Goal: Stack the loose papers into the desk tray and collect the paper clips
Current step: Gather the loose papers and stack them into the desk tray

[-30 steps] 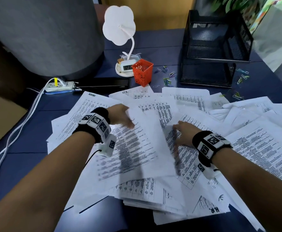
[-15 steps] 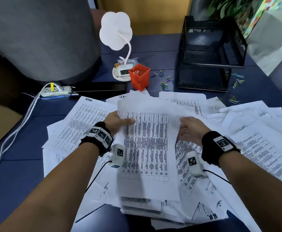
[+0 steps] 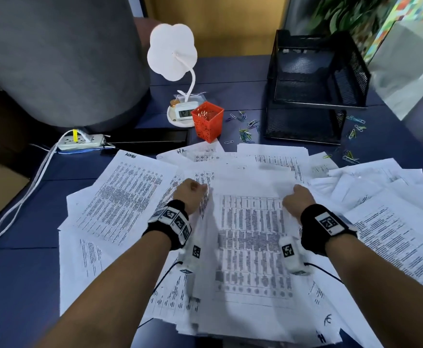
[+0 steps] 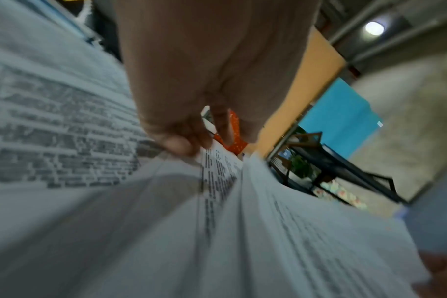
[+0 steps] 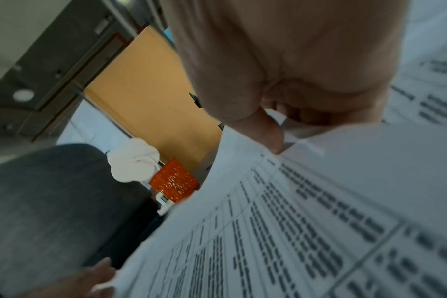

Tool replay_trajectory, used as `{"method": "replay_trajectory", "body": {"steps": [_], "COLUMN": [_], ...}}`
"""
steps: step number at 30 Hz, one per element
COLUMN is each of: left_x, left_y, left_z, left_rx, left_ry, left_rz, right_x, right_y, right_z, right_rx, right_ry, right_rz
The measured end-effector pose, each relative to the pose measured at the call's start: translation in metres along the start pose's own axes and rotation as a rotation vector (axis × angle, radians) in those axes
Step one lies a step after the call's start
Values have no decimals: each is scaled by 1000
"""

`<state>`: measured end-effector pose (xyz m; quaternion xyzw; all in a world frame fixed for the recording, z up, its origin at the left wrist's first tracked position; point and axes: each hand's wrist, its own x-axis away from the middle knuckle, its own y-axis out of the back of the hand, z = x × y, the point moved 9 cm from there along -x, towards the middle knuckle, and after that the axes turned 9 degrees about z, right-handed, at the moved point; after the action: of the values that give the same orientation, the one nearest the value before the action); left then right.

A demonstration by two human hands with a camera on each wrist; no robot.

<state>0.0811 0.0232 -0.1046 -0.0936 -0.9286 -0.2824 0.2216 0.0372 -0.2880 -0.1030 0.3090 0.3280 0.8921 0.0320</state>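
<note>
I am pinching a printed sheet [image 3: 250, 247] by its two side edges: my left hand [image 3: 190, 194] is curling thumb and fingers on the left edge, my right hand [image 3: 297, 199] on the right. Half a second ago both hands were only closing in on it; now they are lifting it off the loose papers [image 3: 125, 194] spread over the desk. I judge gathering is only beginning. The black mesh desk tray [image 3: 305, 126] is standing empty behind the papers, with paper clips [image 3: 245, 131] scattered beside it near the orange pen cup [image 3: 208, 121].
</note>
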Motion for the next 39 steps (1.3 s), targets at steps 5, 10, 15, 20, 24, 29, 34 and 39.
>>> {"method": "replay_trajectory", "body": {"steps": [5, 10, 15, 20, 24, 29, 34, 39], "left_x": [-11, -12, -9, -3, 7, 13, 21, 49], "left_y": [13, 4, 1, 0, 5, -6, 41, 93], "left_z": [6, 1, -9, -26, -46, -70, -100, -146], "left_rx": [-104, 141, 116, 176, 309, 428, 527, 596], "left_ry": [103, 38, -82, -270, -380, -427, -534, -742], "left_rz": [-96, -126, -142, -144, -172, 22, -25, -40], "right_x": [-10, -17, -18, -14, -7, 12, 15, 36], "right_y": [9, 7, 5, 8, 9, 11, 16, 43], "right_z": [-15, -21, -23, -22, -10, 33, 66, 126], "right_rx": [112, 56, 51, -105, -470, -625, -826, -689], "right_ry": [-61, -98, -128, -105, -60, 74, 203, 444], "right_rz": [-1, 33, 56, 55, 20, 25, 69, 71]}}
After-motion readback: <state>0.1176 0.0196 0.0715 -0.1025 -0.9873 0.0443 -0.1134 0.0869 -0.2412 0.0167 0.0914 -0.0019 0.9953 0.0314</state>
